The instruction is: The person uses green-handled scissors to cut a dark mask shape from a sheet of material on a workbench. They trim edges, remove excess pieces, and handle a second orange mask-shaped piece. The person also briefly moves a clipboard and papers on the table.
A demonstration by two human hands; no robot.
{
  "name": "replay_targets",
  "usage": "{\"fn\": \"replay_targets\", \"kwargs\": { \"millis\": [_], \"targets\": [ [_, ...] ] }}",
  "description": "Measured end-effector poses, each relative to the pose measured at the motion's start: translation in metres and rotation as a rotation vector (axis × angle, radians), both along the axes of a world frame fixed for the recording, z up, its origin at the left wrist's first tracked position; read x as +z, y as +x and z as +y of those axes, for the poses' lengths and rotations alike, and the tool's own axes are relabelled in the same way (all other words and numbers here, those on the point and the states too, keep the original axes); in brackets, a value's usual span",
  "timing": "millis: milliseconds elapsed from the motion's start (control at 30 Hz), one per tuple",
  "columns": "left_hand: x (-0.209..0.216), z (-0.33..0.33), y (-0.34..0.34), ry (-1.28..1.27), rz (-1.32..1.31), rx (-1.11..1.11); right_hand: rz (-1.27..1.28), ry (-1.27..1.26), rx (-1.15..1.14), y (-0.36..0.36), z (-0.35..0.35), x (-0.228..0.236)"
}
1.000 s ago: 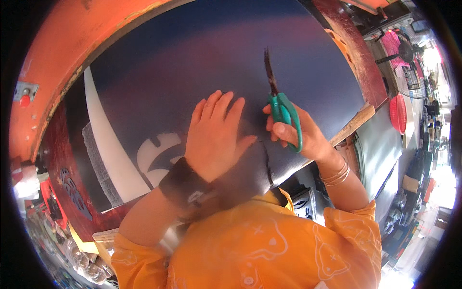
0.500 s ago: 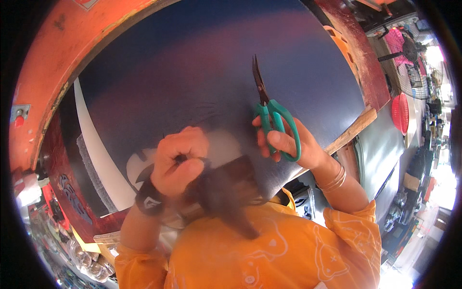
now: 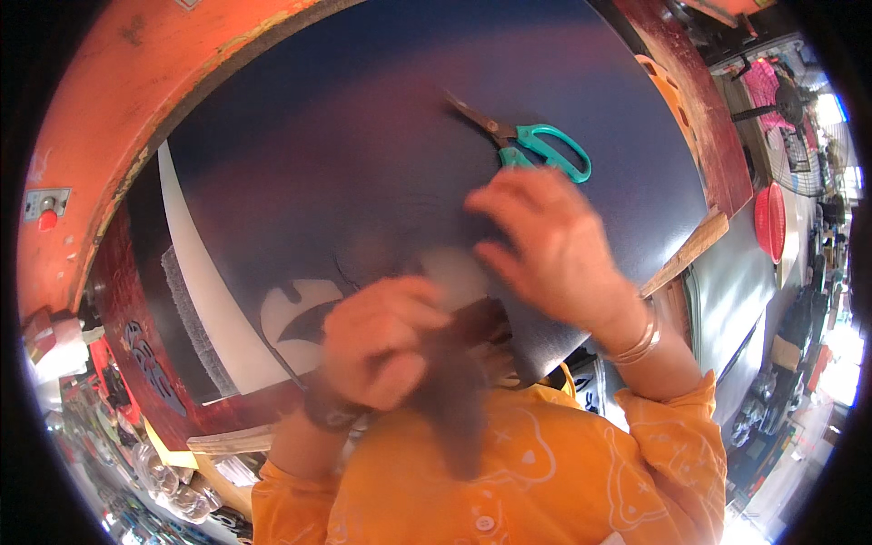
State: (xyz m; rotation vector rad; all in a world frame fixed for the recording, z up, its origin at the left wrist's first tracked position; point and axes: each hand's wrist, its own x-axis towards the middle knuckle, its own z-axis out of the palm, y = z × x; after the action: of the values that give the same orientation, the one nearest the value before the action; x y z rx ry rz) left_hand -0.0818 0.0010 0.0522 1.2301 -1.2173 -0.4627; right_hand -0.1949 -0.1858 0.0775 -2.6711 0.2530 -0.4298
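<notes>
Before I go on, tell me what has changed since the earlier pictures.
The right hand has let go of the green-handled scissors, which now lie farther away on the dark sheet, tips swung left. The left hand, first flat on the sheet, has drawn back toward the body, now curled around a blurred dark piece. The white strip stayed at left.

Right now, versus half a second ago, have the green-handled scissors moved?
Yes: the scissors have shifted forward, farther from the pale wooden strip on the right, and their blades have swung left.
</notes>
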Motion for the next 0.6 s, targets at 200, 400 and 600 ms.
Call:
{"fn": "replay_targets", "kwargs": {
  "millis": [200,400,600],
  "targets": [
    [0.010,0.009,-0.014,-0.045,-0.300,0.051,0.516,1.351,-0.031,0.002,0.028,-0.007],
    [0.015,0.013,-0.013,-0.101,-0.314,0.024,0.000,2.114,-0.404,0.002,0.074,-0.019],
    [0.044,0.001,0.030,0.178,-0.270,-0.041,-0.021,2.634,-0.398,0.017,0.081,-0.032]
  ]
}}
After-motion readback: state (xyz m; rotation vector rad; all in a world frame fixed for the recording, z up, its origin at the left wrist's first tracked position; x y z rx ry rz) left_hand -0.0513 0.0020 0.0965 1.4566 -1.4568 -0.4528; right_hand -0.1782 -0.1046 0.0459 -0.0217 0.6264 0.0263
